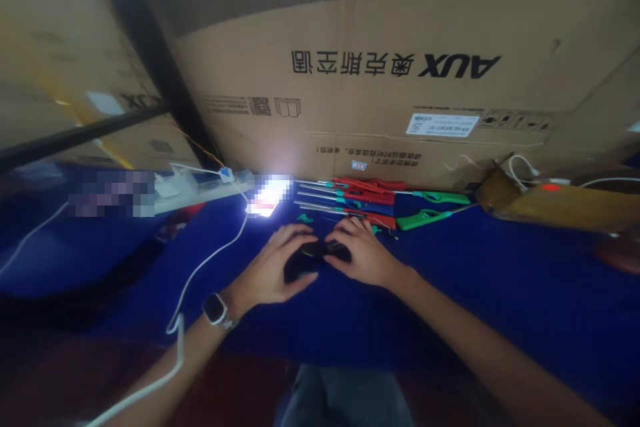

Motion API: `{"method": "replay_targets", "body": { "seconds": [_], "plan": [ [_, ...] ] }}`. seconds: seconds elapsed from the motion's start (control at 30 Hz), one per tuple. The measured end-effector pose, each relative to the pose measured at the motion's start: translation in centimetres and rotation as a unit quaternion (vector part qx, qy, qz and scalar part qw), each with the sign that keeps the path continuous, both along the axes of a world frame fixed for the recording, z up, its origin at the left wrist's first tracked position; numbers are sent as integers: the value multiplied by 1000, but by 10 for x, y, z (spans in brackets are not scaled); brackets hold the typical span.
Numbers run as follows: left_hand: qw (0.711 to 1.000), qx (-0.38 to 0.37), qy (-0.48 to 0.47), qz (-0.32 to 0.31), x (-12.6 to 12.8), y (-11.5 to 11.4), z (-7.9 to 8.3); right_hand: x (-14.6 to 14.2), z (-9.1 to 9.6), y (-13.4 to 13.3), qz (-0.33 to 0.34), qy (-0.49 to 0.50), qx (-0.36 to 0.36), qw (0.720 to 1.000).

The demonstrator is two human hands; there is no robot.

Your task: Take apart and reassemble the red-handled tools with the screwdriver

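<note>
Over the blue cloth (450, 307), my left hand (280, 263) is open, its thumb spread away from its curved fingers. My right hand (364, 252) faces it, fingers curled round a small black object (338, 251) whose kind I cannot make out. The dark shape stretches toward my left fingertips; whether they touch it is unclear. Just beyond my hands lie several long-nosed lighters: red ones (375, 197), a blue one (357, 203) and green ones (425, 219). A small green piece (305, 218) sits near my left fingertips.
A lit phone-like screen (270, 197) glows at the back left, beside a white power strip (205, 190). Its white cable (213, 257) crosses my left forearm. A large cardboard box (350, 27) walls off the back; an open brown carton (565, 203) stands at right.
</note>
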State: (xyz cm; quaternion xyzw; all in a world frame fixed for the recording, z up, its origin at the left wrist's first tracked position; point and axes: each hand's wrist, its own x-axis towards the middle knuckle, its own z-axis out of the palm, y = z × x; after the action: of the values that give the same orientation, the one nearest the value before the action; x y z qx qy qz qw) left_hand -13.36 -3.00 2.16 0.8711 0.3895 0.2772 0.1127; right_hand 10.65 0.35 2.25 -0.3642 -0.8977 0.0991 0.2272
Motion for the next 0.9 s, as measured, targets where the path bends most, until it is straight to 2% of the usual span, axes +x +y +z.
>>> {"method": "replay_targets", "body": {
  "seconds": [0.07,0.13,0.23,0.43,0.53,0.6,0.67,0.73,0.83,0.9],
  "plan": [
    [999,23,22,23,-2,-12,-4,-4,-5,-1,-16,0,2,1000],
    [996,40,36,75,-2,-19,-7,-7,-9,-1,-25,-3,14,1000],
    [988,30,64,140,-5,-23,-11,-15,-12,-1,-40,-6,34,999],
    [994,4,70,84,-10,-22,-15,-29,-19,-3,-107,23,17,994],
    [997,-5,25,74,-12,-23,-9,-32,-19,-5,-127,36,7,991],
    [995,2,-35,94,-13,-19,-1,-32,-18,-4,-130,65,-2,989],
    [988,23,-88,122,-9,-6,9,-29,-17,0,-136,121,-16,983],
    [988,33,-85,122,2,17,16,-23,-17,6,-152,194,-30,969],
    [997,19,15,79,26,59,19,-7,-20,14,-202,284,-39,936],
    [995,-4,76,66,43,82,15,7,-23,16,-233,306,-40,922]
  ]
}}
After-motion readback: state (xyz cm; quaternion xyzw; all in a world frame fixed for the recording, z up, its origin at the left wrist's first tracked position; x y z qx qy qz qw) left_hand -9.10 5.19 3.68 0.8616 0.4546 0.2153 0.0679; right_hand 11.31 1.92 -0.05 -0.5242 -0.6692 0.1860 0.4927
